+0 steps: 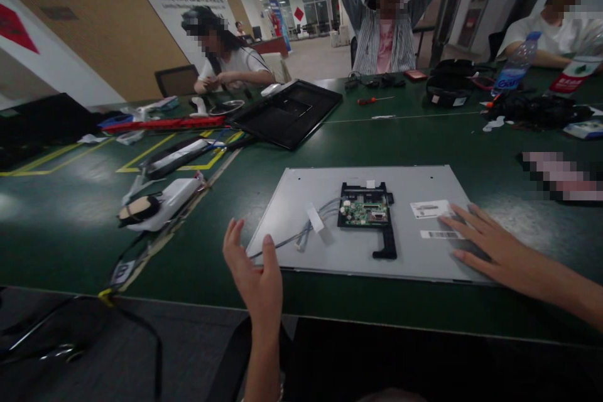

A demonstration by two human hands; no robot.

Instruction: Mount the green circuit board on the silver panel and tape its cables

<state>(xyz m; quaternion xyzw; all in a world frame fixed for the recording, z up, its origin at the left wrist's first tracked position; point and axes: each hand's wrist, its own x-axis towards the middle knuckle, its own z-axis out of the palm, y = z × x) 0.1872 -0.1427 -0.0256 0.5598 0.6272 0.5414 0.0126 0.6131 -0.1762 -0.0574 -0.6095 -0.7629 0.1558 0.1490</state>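
A flat grey display panel lies back side up on the green table in front of me. On its middle sits a green circuit board in a black plastic bracket. Grey cables with a strip of white tape run left from the board. My right hand rests with spread fingers on the panel's right edge, close to two white labels. At the panel's near left corner my left hand is raised, fingers apart, holding nothing; whether it touches the edge I cannot tell.
A black monitor housing lies beyond the panel, with a screwdriver farther back. White power strips and cables are at left. A phone and bottles are at right. Several people sit across the table.
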